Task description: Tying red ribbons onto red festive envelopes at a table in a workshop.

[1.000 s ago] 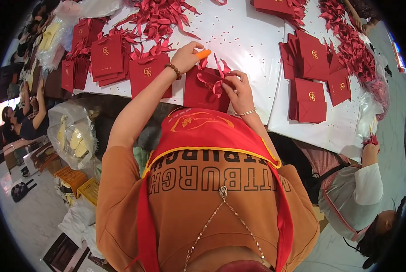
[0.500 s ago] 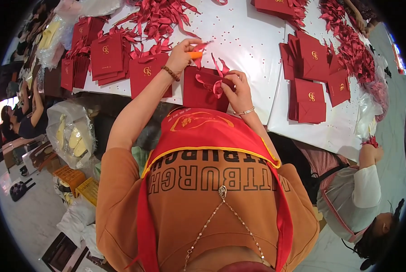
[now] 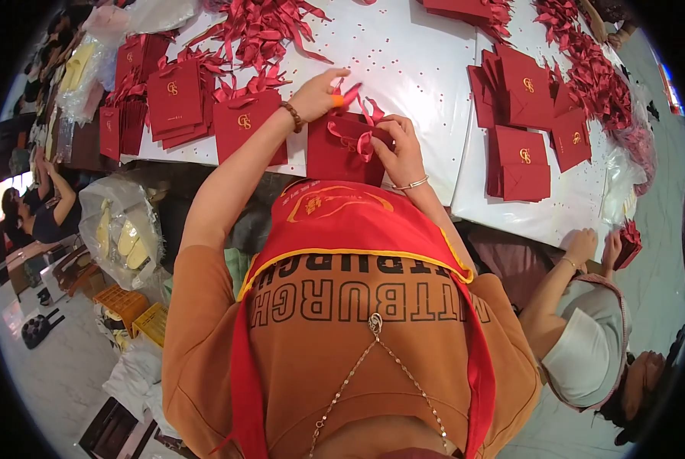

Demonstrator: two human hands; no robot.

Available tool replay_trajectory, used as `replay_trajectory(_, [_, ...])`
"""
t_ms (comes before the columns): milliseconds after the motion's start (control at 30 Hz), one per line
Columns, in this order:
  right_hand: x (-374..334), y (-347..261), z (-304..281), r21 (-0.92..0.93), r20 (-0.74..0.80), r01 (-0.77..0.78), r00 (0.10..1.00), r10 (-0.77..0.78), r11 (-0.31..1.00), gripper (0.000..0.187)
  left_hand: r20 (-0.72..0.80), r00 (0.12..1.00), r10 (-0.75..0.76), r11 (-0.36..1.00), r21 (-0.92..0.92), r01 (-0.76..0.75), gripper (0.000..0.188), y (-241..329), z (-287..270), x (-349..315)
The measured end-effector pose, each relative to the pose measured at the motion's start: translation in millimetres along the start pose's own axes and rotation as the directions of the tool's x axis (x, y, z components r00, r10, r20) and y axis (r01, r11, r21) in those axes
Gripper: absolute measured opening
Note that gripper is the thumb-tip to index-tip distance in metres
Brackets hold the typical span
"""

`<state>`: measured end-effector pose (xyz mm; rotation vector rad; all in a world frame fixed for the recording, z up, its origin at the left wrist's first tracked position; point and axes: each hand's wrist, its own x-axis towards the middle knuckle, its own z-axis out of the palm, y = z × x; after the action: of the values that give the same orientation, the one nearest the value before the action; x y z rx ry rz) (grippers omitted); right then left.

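A dark red paper gift bag (image 3: 335, 157) stands at the table's front edge, close to my apron. A red satin ribbon (image 3: 355, 143) is looped through its top. My left hand (image 3: 317, 98), with an orange band on one finger, is closed on the ribbon's loose end just above the bag. On the other side, my right hand (image 3: 400, 149) pinches the bag's upper right edge beside the ribbon loop; whether the ribbon is also between those fingers is hidden. Another red bag (image 3: 249, 126) lies just left of my left wrist.
Stacked red bags (image 3: 176, 99) fill the table's left side, with a heap of red ribbons (image 3: 262, 30) behind them. More bags (image 3: 520, 161) lie at the right. Small red specks dot the white tabletop (image 3: 426, 84). A co-worker's hand (image 3: 581, 246) is at the right edge.
My left hand has shifted right and drawn the ribbon end in nearer the bag. My right hand stays at the bag's edge. The co-worker at right has leaned in, with both hands now showing.
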<state>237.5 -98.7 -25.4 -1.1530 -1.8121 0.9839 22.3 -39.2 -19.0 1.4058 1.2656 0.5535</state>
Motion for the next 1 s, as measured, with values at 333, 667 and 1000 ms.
replay_trajectory(333, [5,10,-4,-0.051,0.027,-0.154,0.987,0.156,0.987,0.025,-0.437,0.877,0.201,0.904,-0.262,-0.338,0.031,9,25,-25])
replay_trajectory(667, [5,-4,-2,-0.077,0.052,0.058,0.997,-0.054,0.995,0.025,-0.017,0.977,-0.212,0.77,0.614,0.177,0.04,48,-1,-1])
replay_trajectory(1000, [0,22,18,0.344,0.046,-0.126,0.992,0.117,0.931,0.049,0.078,0.993,-0.091,0.978,0.197,0.074,0.04,30,5,14])
